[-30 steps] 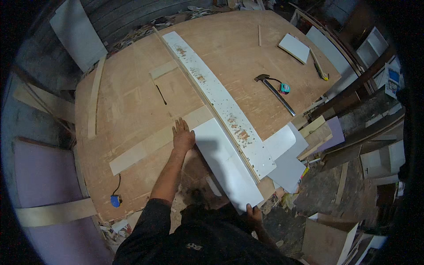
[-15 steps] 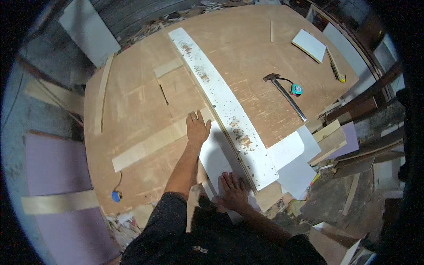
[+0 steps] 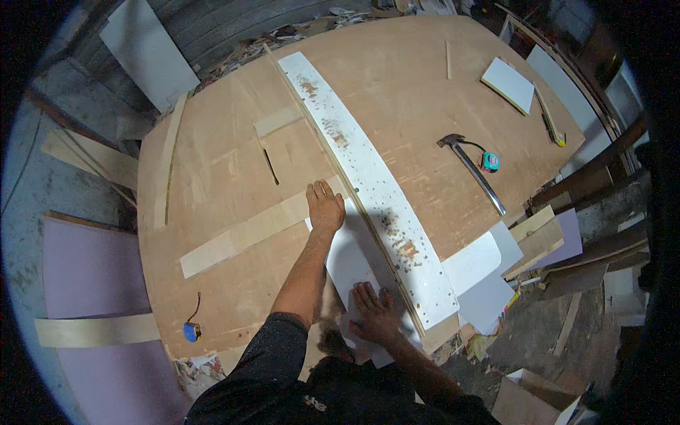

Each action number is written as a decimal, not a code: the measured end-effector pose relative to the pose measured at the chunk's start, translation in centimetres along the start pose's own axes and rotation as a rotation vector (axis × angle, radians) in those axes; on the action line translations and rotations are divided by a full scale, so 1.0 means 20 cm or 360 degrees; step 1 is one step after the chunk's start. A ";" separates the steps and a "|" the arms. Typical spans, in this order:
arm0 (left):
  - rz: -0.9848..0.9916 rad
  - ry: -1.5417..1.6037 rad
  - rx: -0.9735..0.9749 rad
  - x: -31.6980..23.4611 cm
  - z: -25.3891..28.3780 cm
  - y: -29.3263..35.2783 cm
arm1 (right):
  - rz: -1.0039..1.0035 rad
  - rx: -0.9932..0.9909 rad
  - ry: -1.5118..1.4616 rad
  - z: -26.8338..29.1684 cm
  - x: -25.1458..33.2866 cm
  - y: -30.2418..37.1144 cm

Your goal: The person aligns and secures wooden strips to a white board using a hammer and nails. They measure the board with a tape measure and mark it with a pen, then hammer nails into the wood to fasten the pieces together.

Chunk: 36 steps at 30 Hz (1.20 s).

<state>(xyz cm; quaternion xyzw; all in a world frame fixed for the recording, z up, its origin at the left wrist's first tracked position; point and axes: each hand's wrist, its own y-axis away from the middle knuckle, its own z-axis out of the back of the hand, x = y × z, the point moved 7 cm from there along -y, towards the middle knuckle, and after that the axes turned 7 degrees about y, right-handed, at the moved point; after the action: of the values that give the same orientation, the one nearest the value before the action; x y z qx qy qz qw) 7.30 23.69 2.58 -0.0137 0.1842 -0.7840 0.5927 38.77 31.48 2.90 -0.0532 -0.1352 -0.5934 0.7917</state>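
My left hand [image 3: 326, 207] lies flat, fingers stretched forward, over the end of a pale plywood strip [image 3: 241, 237] and the far end of a white panel [image 3: 350, 258]. On the near part of that panel rests my right hand [image 3: 374, 315], its fingers spread. Both palms press down and neither hand grips anything. Along the panel's right side runs a long white board [image 3: 365, 166], marked with dark specks and worn brown patches. A thin wooden edge shows along the board's left side. My left hand and forearm hide part of the strip and panel.
The large plywood sheet [image 3: 234, 156] carries a claw hammer [image 3: 478, 173], a teal tape measure [image 3: 489, 161], a blue tape measure [image 3: 192, 331], a yellow-ended cutter [image 3: 556, 134] and a small white board [image 3: 508, 85]. A dark slot [image 3: 270, 166] cuts the sheet. An open box [image 3: 535, 400] sits lower right.
The whole view has shifted slightly, so the table sits a little lower and further right. Both hands stay flat in nearly the same places. A corner of the white panel now shows left of my left wrist.
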 end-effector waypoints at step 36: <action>0.0124 0.0183 0.0286 0.19 -0.09 -0.37 | 0.0136 -0.0221 0.0140 0.07 0.05 -0.46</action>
<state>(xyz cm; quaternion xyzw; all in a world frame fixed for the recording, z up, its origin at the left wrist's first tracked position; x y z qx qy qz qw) -1.10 22.29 2.42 0.0917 0.1471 -0.7731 0.6101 30.10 28.27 3.83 -0.0878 -0.0564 -0.5689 0.8158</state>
